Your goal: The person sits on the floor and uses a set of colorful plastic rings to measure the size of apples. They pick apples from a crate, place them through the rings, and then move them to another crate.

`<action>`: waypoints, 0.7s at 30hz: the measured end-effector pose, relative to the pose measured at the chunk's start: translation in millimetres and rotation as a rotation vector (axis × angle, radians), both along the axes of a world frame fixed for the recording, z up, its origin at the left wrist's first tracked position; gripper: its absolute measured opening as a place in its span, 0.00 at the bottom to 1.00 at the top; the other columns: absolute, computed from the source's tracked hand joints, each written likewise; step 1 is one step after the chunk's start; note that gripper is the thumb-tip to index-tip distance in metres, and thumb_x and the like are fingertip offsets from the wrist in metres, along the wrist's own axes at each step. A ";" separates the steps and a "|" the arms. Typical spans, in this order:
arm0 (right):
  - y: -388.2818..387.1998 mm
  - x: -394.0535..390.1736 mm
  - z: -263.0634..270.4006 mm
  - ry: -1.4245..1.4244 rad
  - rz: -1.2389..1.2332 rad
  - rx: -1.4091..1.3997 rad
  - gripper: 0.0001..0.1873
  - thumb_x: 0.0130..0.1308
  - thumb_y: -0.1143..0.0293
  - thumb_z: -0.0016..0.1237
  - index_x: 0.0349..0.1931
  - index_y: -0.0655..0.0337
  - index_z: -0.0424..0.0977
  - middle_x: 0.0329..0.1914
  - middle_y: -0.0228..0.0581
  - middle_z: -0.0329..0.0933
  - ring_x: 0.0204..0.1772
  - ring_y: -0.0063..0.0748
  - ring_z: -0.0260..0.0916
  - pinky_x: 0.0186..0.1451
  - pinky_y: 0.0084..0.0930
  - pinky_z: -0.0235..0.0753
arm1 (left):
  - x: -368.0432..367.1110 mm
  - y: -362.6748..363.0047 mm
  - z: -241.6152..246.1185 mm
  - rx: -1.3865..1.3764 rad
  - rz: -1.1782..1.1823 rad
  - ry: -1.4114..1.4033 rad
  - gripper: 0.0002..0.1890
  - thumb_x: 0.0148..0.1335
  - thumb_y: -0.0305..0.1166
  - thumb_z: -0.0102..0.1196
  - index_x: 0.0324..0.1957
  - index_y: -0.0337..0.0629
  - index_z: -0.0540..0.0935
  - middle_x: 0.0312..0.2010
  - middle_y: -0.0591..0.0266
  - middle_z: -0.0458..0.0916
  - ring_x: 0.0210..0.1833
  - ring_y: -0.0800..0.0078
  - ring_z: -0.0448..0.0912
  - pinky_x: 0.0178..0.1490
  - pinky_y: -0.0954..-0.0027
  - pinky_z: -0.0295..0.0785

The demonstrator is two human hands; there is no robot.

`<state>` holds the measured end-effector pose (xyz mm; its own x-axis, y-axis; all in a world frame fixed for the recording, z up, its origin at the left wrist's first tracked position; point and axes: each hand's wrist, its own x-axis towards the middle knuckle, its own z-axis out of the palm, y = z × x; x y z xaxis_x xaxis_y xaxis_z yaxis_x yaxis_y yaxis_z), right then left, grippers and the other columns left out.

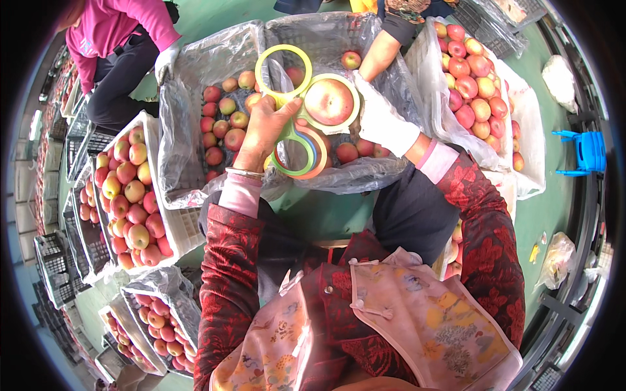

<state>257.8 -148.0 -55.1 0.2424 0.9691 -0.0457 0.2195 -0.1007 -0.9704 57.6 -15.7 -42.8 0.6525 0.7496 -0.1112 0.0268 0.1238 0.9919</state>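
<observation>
My bare left hand [268, 122] grips a joined set of coloured plastic sizing rings [307, 49] above two crates lined with clear plastic. A red and yellow apple [329, 102] fills one yellowish ring of the set. Beside that ring is my right hand [386, 117] in a white glove, its fingertips at the ring's right edge; whether they touch the apple cannot be told. Several loose apples [235, 139] lie in the left lined crate, and more apples [347, 152] lie in the other, below my hands.
Full crates of apples stand at left [128, 195] and right [477, 88]. A co-worker's bare forearm [380, 54] reaches in from the top, close to my right hand. Another co-worker's gloved hand [167, 61] is at the left crate's rim. A blue plastic stool [589, 151] stands far right.
</observation>
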 end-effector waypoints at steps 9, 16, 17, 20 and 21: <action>-32.6 0.9 68.6 0.579 -0.152 -0.139 0.25 0.67 0.71 0.45 0.64 0.62 0.57 0.44 0.40 0.74 0.45 0.25 0.73 0.49 0.24 0.76 | -5.4 0.3 25.4 -0.239 -0.088 -0.300 0.10 0.64 0.28 0.56 0.45 0.34 0.77 0.31 0.64 0.81 0.28 0.77 0.80 0.33 0.77 0.76; -17.9 1.6 53.6 0.556 -0.179 0.233 0.33 0.61 0.60 0.56 0.63 0.64 0.60 0.59 0.43 0.67 0.57 0.33 0.69 0.63 0.29 0.67 | -11.2 -22.4 24.8 -0.250 -0.387 -0.223 0.10 0.62 0.29 0.59 0.43 0.39 0.75 0.32 0.64 0.80 0.29 0.77 0.79 0.35 0.75 0.76; -16.2 3.7 49.7 0.378 -0.154 0.309 0.33 0.60 0.59 0.56 0.62 0.64 0.61 0.59 0.42 0.68 0.57 0.31 0.69 0.62 0.28 0.67 | -12.0 -23.3 24.3 -0.234 -0.425 -0.207 0.10 0.62 0.29 0.59 0.43 0.40 0.74 0.32 0.64 0.80 0.29 0.77 0.79 0.35 0.75 0.76; -14.9 14.7 48.1 0.422 -0.111 0.305 0.29 0.61 0.57 0.55 0.58 0.62 0.66 0.54 0.37 0.72 0.54 0.27 0.70 0.58 0.25 0.69 | -14.4 -17.7 22.9 -0.239 -0.364 -0.236 0.10 0.62 0.28 0.58 0.44 0.39 0.74 0.32 0.63 0.80 0.29 0.76 0.80 0.36 0.74 0.77; -15.4 16.4 49.2 0.903 -0.122 0.291 0.26 0.62 0.55 0.54 0.55 0.61 0.69 0.50 0.35 0.74 0.52 0.27 0.72 0.53 0.26 0.72 | -14.8 -13.2 22.3 -0.269 -0.347 -0.270 0.08 0.63 0.28 0.57 0.43 0.39 0.75 0.32 0.63 0.80 0.29 0.74 0.80 0.36 0.73 0.77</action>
